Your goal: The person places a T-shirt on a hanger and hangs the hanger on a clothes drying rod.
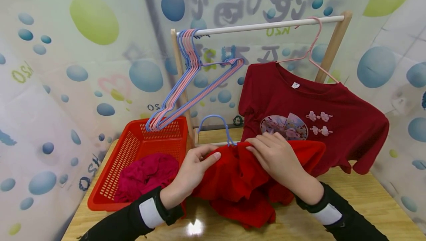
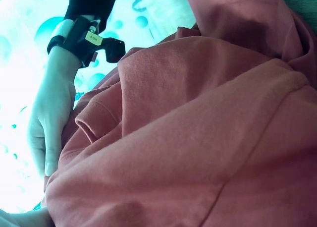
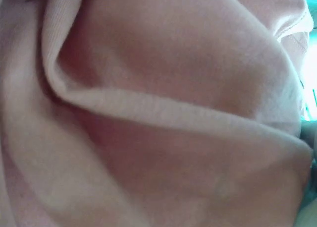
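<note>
A bright red top (image 1: 237, 182) hangs bunched between both hands, its lower folds reaching the table. From its upper edge rises the hook of a blue hanger (image 1: 213, 116); the hanger's body is hidden in the cloth. My left hand (image 1: 193, 165) pinches the top's upper left edge, thumb in front. On the other side of the hook, my right hand (image 1: 277, 159) grips the same edge with its fingers over the cloth. The left wrist view shows the right hand (image 2: 49, 115) beside the draped fabric (image 2: 173, 123). Red folds (image 3: 163, 157) fill most of the right wrist view.
Behind the hands stands a rack with a white rail (image 1: 259, 27). Several blue and pink hangers (image 1: 189, 82) hang at its left, a dark red T-shirt (image 1: 299, 100) on a pink hanger at its right. A red basket (image 1: 133, 137) at left holds a crimson garment (image 1: 149, 174).
</note>
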A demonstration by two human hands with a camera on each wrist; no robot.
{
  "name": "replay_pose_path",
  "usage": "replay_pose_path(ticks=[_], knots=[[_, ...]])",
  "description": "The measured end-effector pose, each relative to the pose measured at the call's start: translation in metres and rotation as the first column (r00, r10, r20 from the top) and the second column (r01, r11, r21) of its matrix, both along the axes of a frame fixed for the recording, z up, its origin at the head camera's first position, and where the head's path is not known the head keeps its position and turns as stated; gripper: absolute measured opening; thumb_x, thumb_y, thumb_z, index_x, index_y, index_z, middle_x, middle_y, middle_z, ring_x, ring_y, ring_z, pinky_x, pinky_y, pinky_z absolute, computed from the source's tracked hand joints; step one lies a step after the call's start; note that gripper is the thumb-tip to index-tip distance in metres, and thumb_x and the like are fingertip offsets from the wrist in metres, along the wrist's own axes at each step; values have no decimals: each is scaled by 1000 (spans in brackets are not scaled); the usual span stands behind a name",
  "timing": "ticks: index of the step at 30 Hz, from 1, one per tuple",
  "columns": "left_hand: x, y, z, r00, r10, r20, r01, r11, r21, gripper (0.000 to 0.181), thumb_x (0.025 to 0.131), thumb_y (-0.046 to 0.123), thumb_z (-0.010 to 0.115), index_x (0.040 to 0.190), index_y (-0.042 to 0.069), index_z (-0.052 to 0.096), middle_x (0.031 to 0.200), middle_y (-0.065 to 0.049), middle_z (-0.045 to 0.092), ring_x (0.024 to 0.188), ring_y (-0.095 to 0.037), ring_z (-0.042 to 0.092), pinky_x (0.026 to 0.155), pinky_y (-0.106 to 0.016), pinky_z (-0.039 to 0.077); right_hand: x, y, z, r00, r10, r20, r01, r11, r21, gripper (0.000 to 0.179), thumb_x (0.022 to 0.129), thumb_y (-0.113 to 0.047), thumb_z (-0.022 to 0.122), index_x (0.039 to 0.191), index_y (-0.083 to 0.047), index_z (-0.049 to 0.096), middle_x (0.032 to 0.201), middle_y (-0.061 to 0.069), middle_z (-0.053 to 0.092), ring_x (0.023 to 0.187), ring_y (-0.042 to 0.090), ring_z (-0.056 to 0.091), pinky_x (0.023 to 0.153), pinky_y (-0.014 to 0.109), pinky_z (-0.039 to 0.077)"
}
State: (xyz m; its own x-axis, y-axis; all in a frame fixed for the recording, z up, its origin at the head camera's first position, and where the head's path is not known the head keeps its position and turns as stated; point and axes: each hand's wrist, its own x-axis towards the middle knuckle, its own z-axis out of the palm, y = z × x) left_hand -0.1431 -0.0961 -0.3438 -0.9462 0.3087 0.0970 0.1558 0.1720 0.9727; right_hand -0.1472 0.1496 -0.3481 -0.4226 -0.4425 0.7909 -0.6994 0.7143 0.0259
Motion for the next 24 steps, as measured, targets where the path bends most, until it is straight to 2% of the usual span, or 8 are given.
replay_pose_path(ticks=[9, 17, 19, 21, 23, 24], knots=[[0, 3, 1, 1000, -22, 6, 22, 1000, 18, 25, 99, 10, 64, 116, -6, 73, 109, -13, 71, 94, -12, 58, 84, -29, 49, 3, -3, 2, 1000, -13, 3, 13, 1000, -3, 49, 110, -37, 39, 97, -5, 73, 79, 5, 68, 70, 20, 54, 63, 33, 37], [-2, 6, 2, 996, -56, -65, 54, 998, -32, 24, 99, 12, 65, 115, -2, 75, 105, -13, 72, 95, -14, 58, 86, -32, 49, 6, -1, 0, 1000, -7, 14, 7, 999, -40, 48, 109, -38, 42, 97, -6, 76, 76, 3, 67, 67, 16, 47, 58, 31, 41], [-2, 6, 4, 993, -74, -93, 68, 996, -64, 23, 99, 14, 65, 114, 0, 76, 104, -11, 73, 93, -14, 60, 85, -32, 50, 7, 1, -2, 1000, 4, 20, -3, 998, -68, 41, 107, -35, 50, 96, -6, 77, 77, 2, 70, 67, 15, 50, 56, 31, 46], [-3, 6, 6, 985, -105, -136, 90, 989, -113, 23, 99, 16, 66, 114, 3, 76, 103, -9, 75, 91, -14, 61, 83, -32, 51, 8, 4, -4, 999, 13, 31, -10, 994, -107, 25, 101, -27, 64, 95, -8, 78, 80, 2, 73, 66, 15, 57, 56, 31, 50], [-5, 6, 10, 969, -150, -197, 117, 978, -173, 22, 99, 17, 66, 114, 4, 77, 103, -8, 76, 90, -15, 64, 82, -31, 53, 10, 7, -7, 998, 19, 51, -12, 989, -146, 10, 90, -17, 76, 94, -8, 79, 84, 3, 76, 69, 15, 64, 59, 34, 55], [-6, 6, 12, 958, -174, -229, 127, 970, -205, 22, 100, 17, 66, 114, 5, 77, 104, -7, 76, 91, -15, 65, 82, -31, 54, 10, 9, -8, 998, 24, 63, -13, 986, -166, 10, 84, -12, 79, 94, -8, 79, 85, 3, 77, 72, 16, 67, 60, 36, 57]])
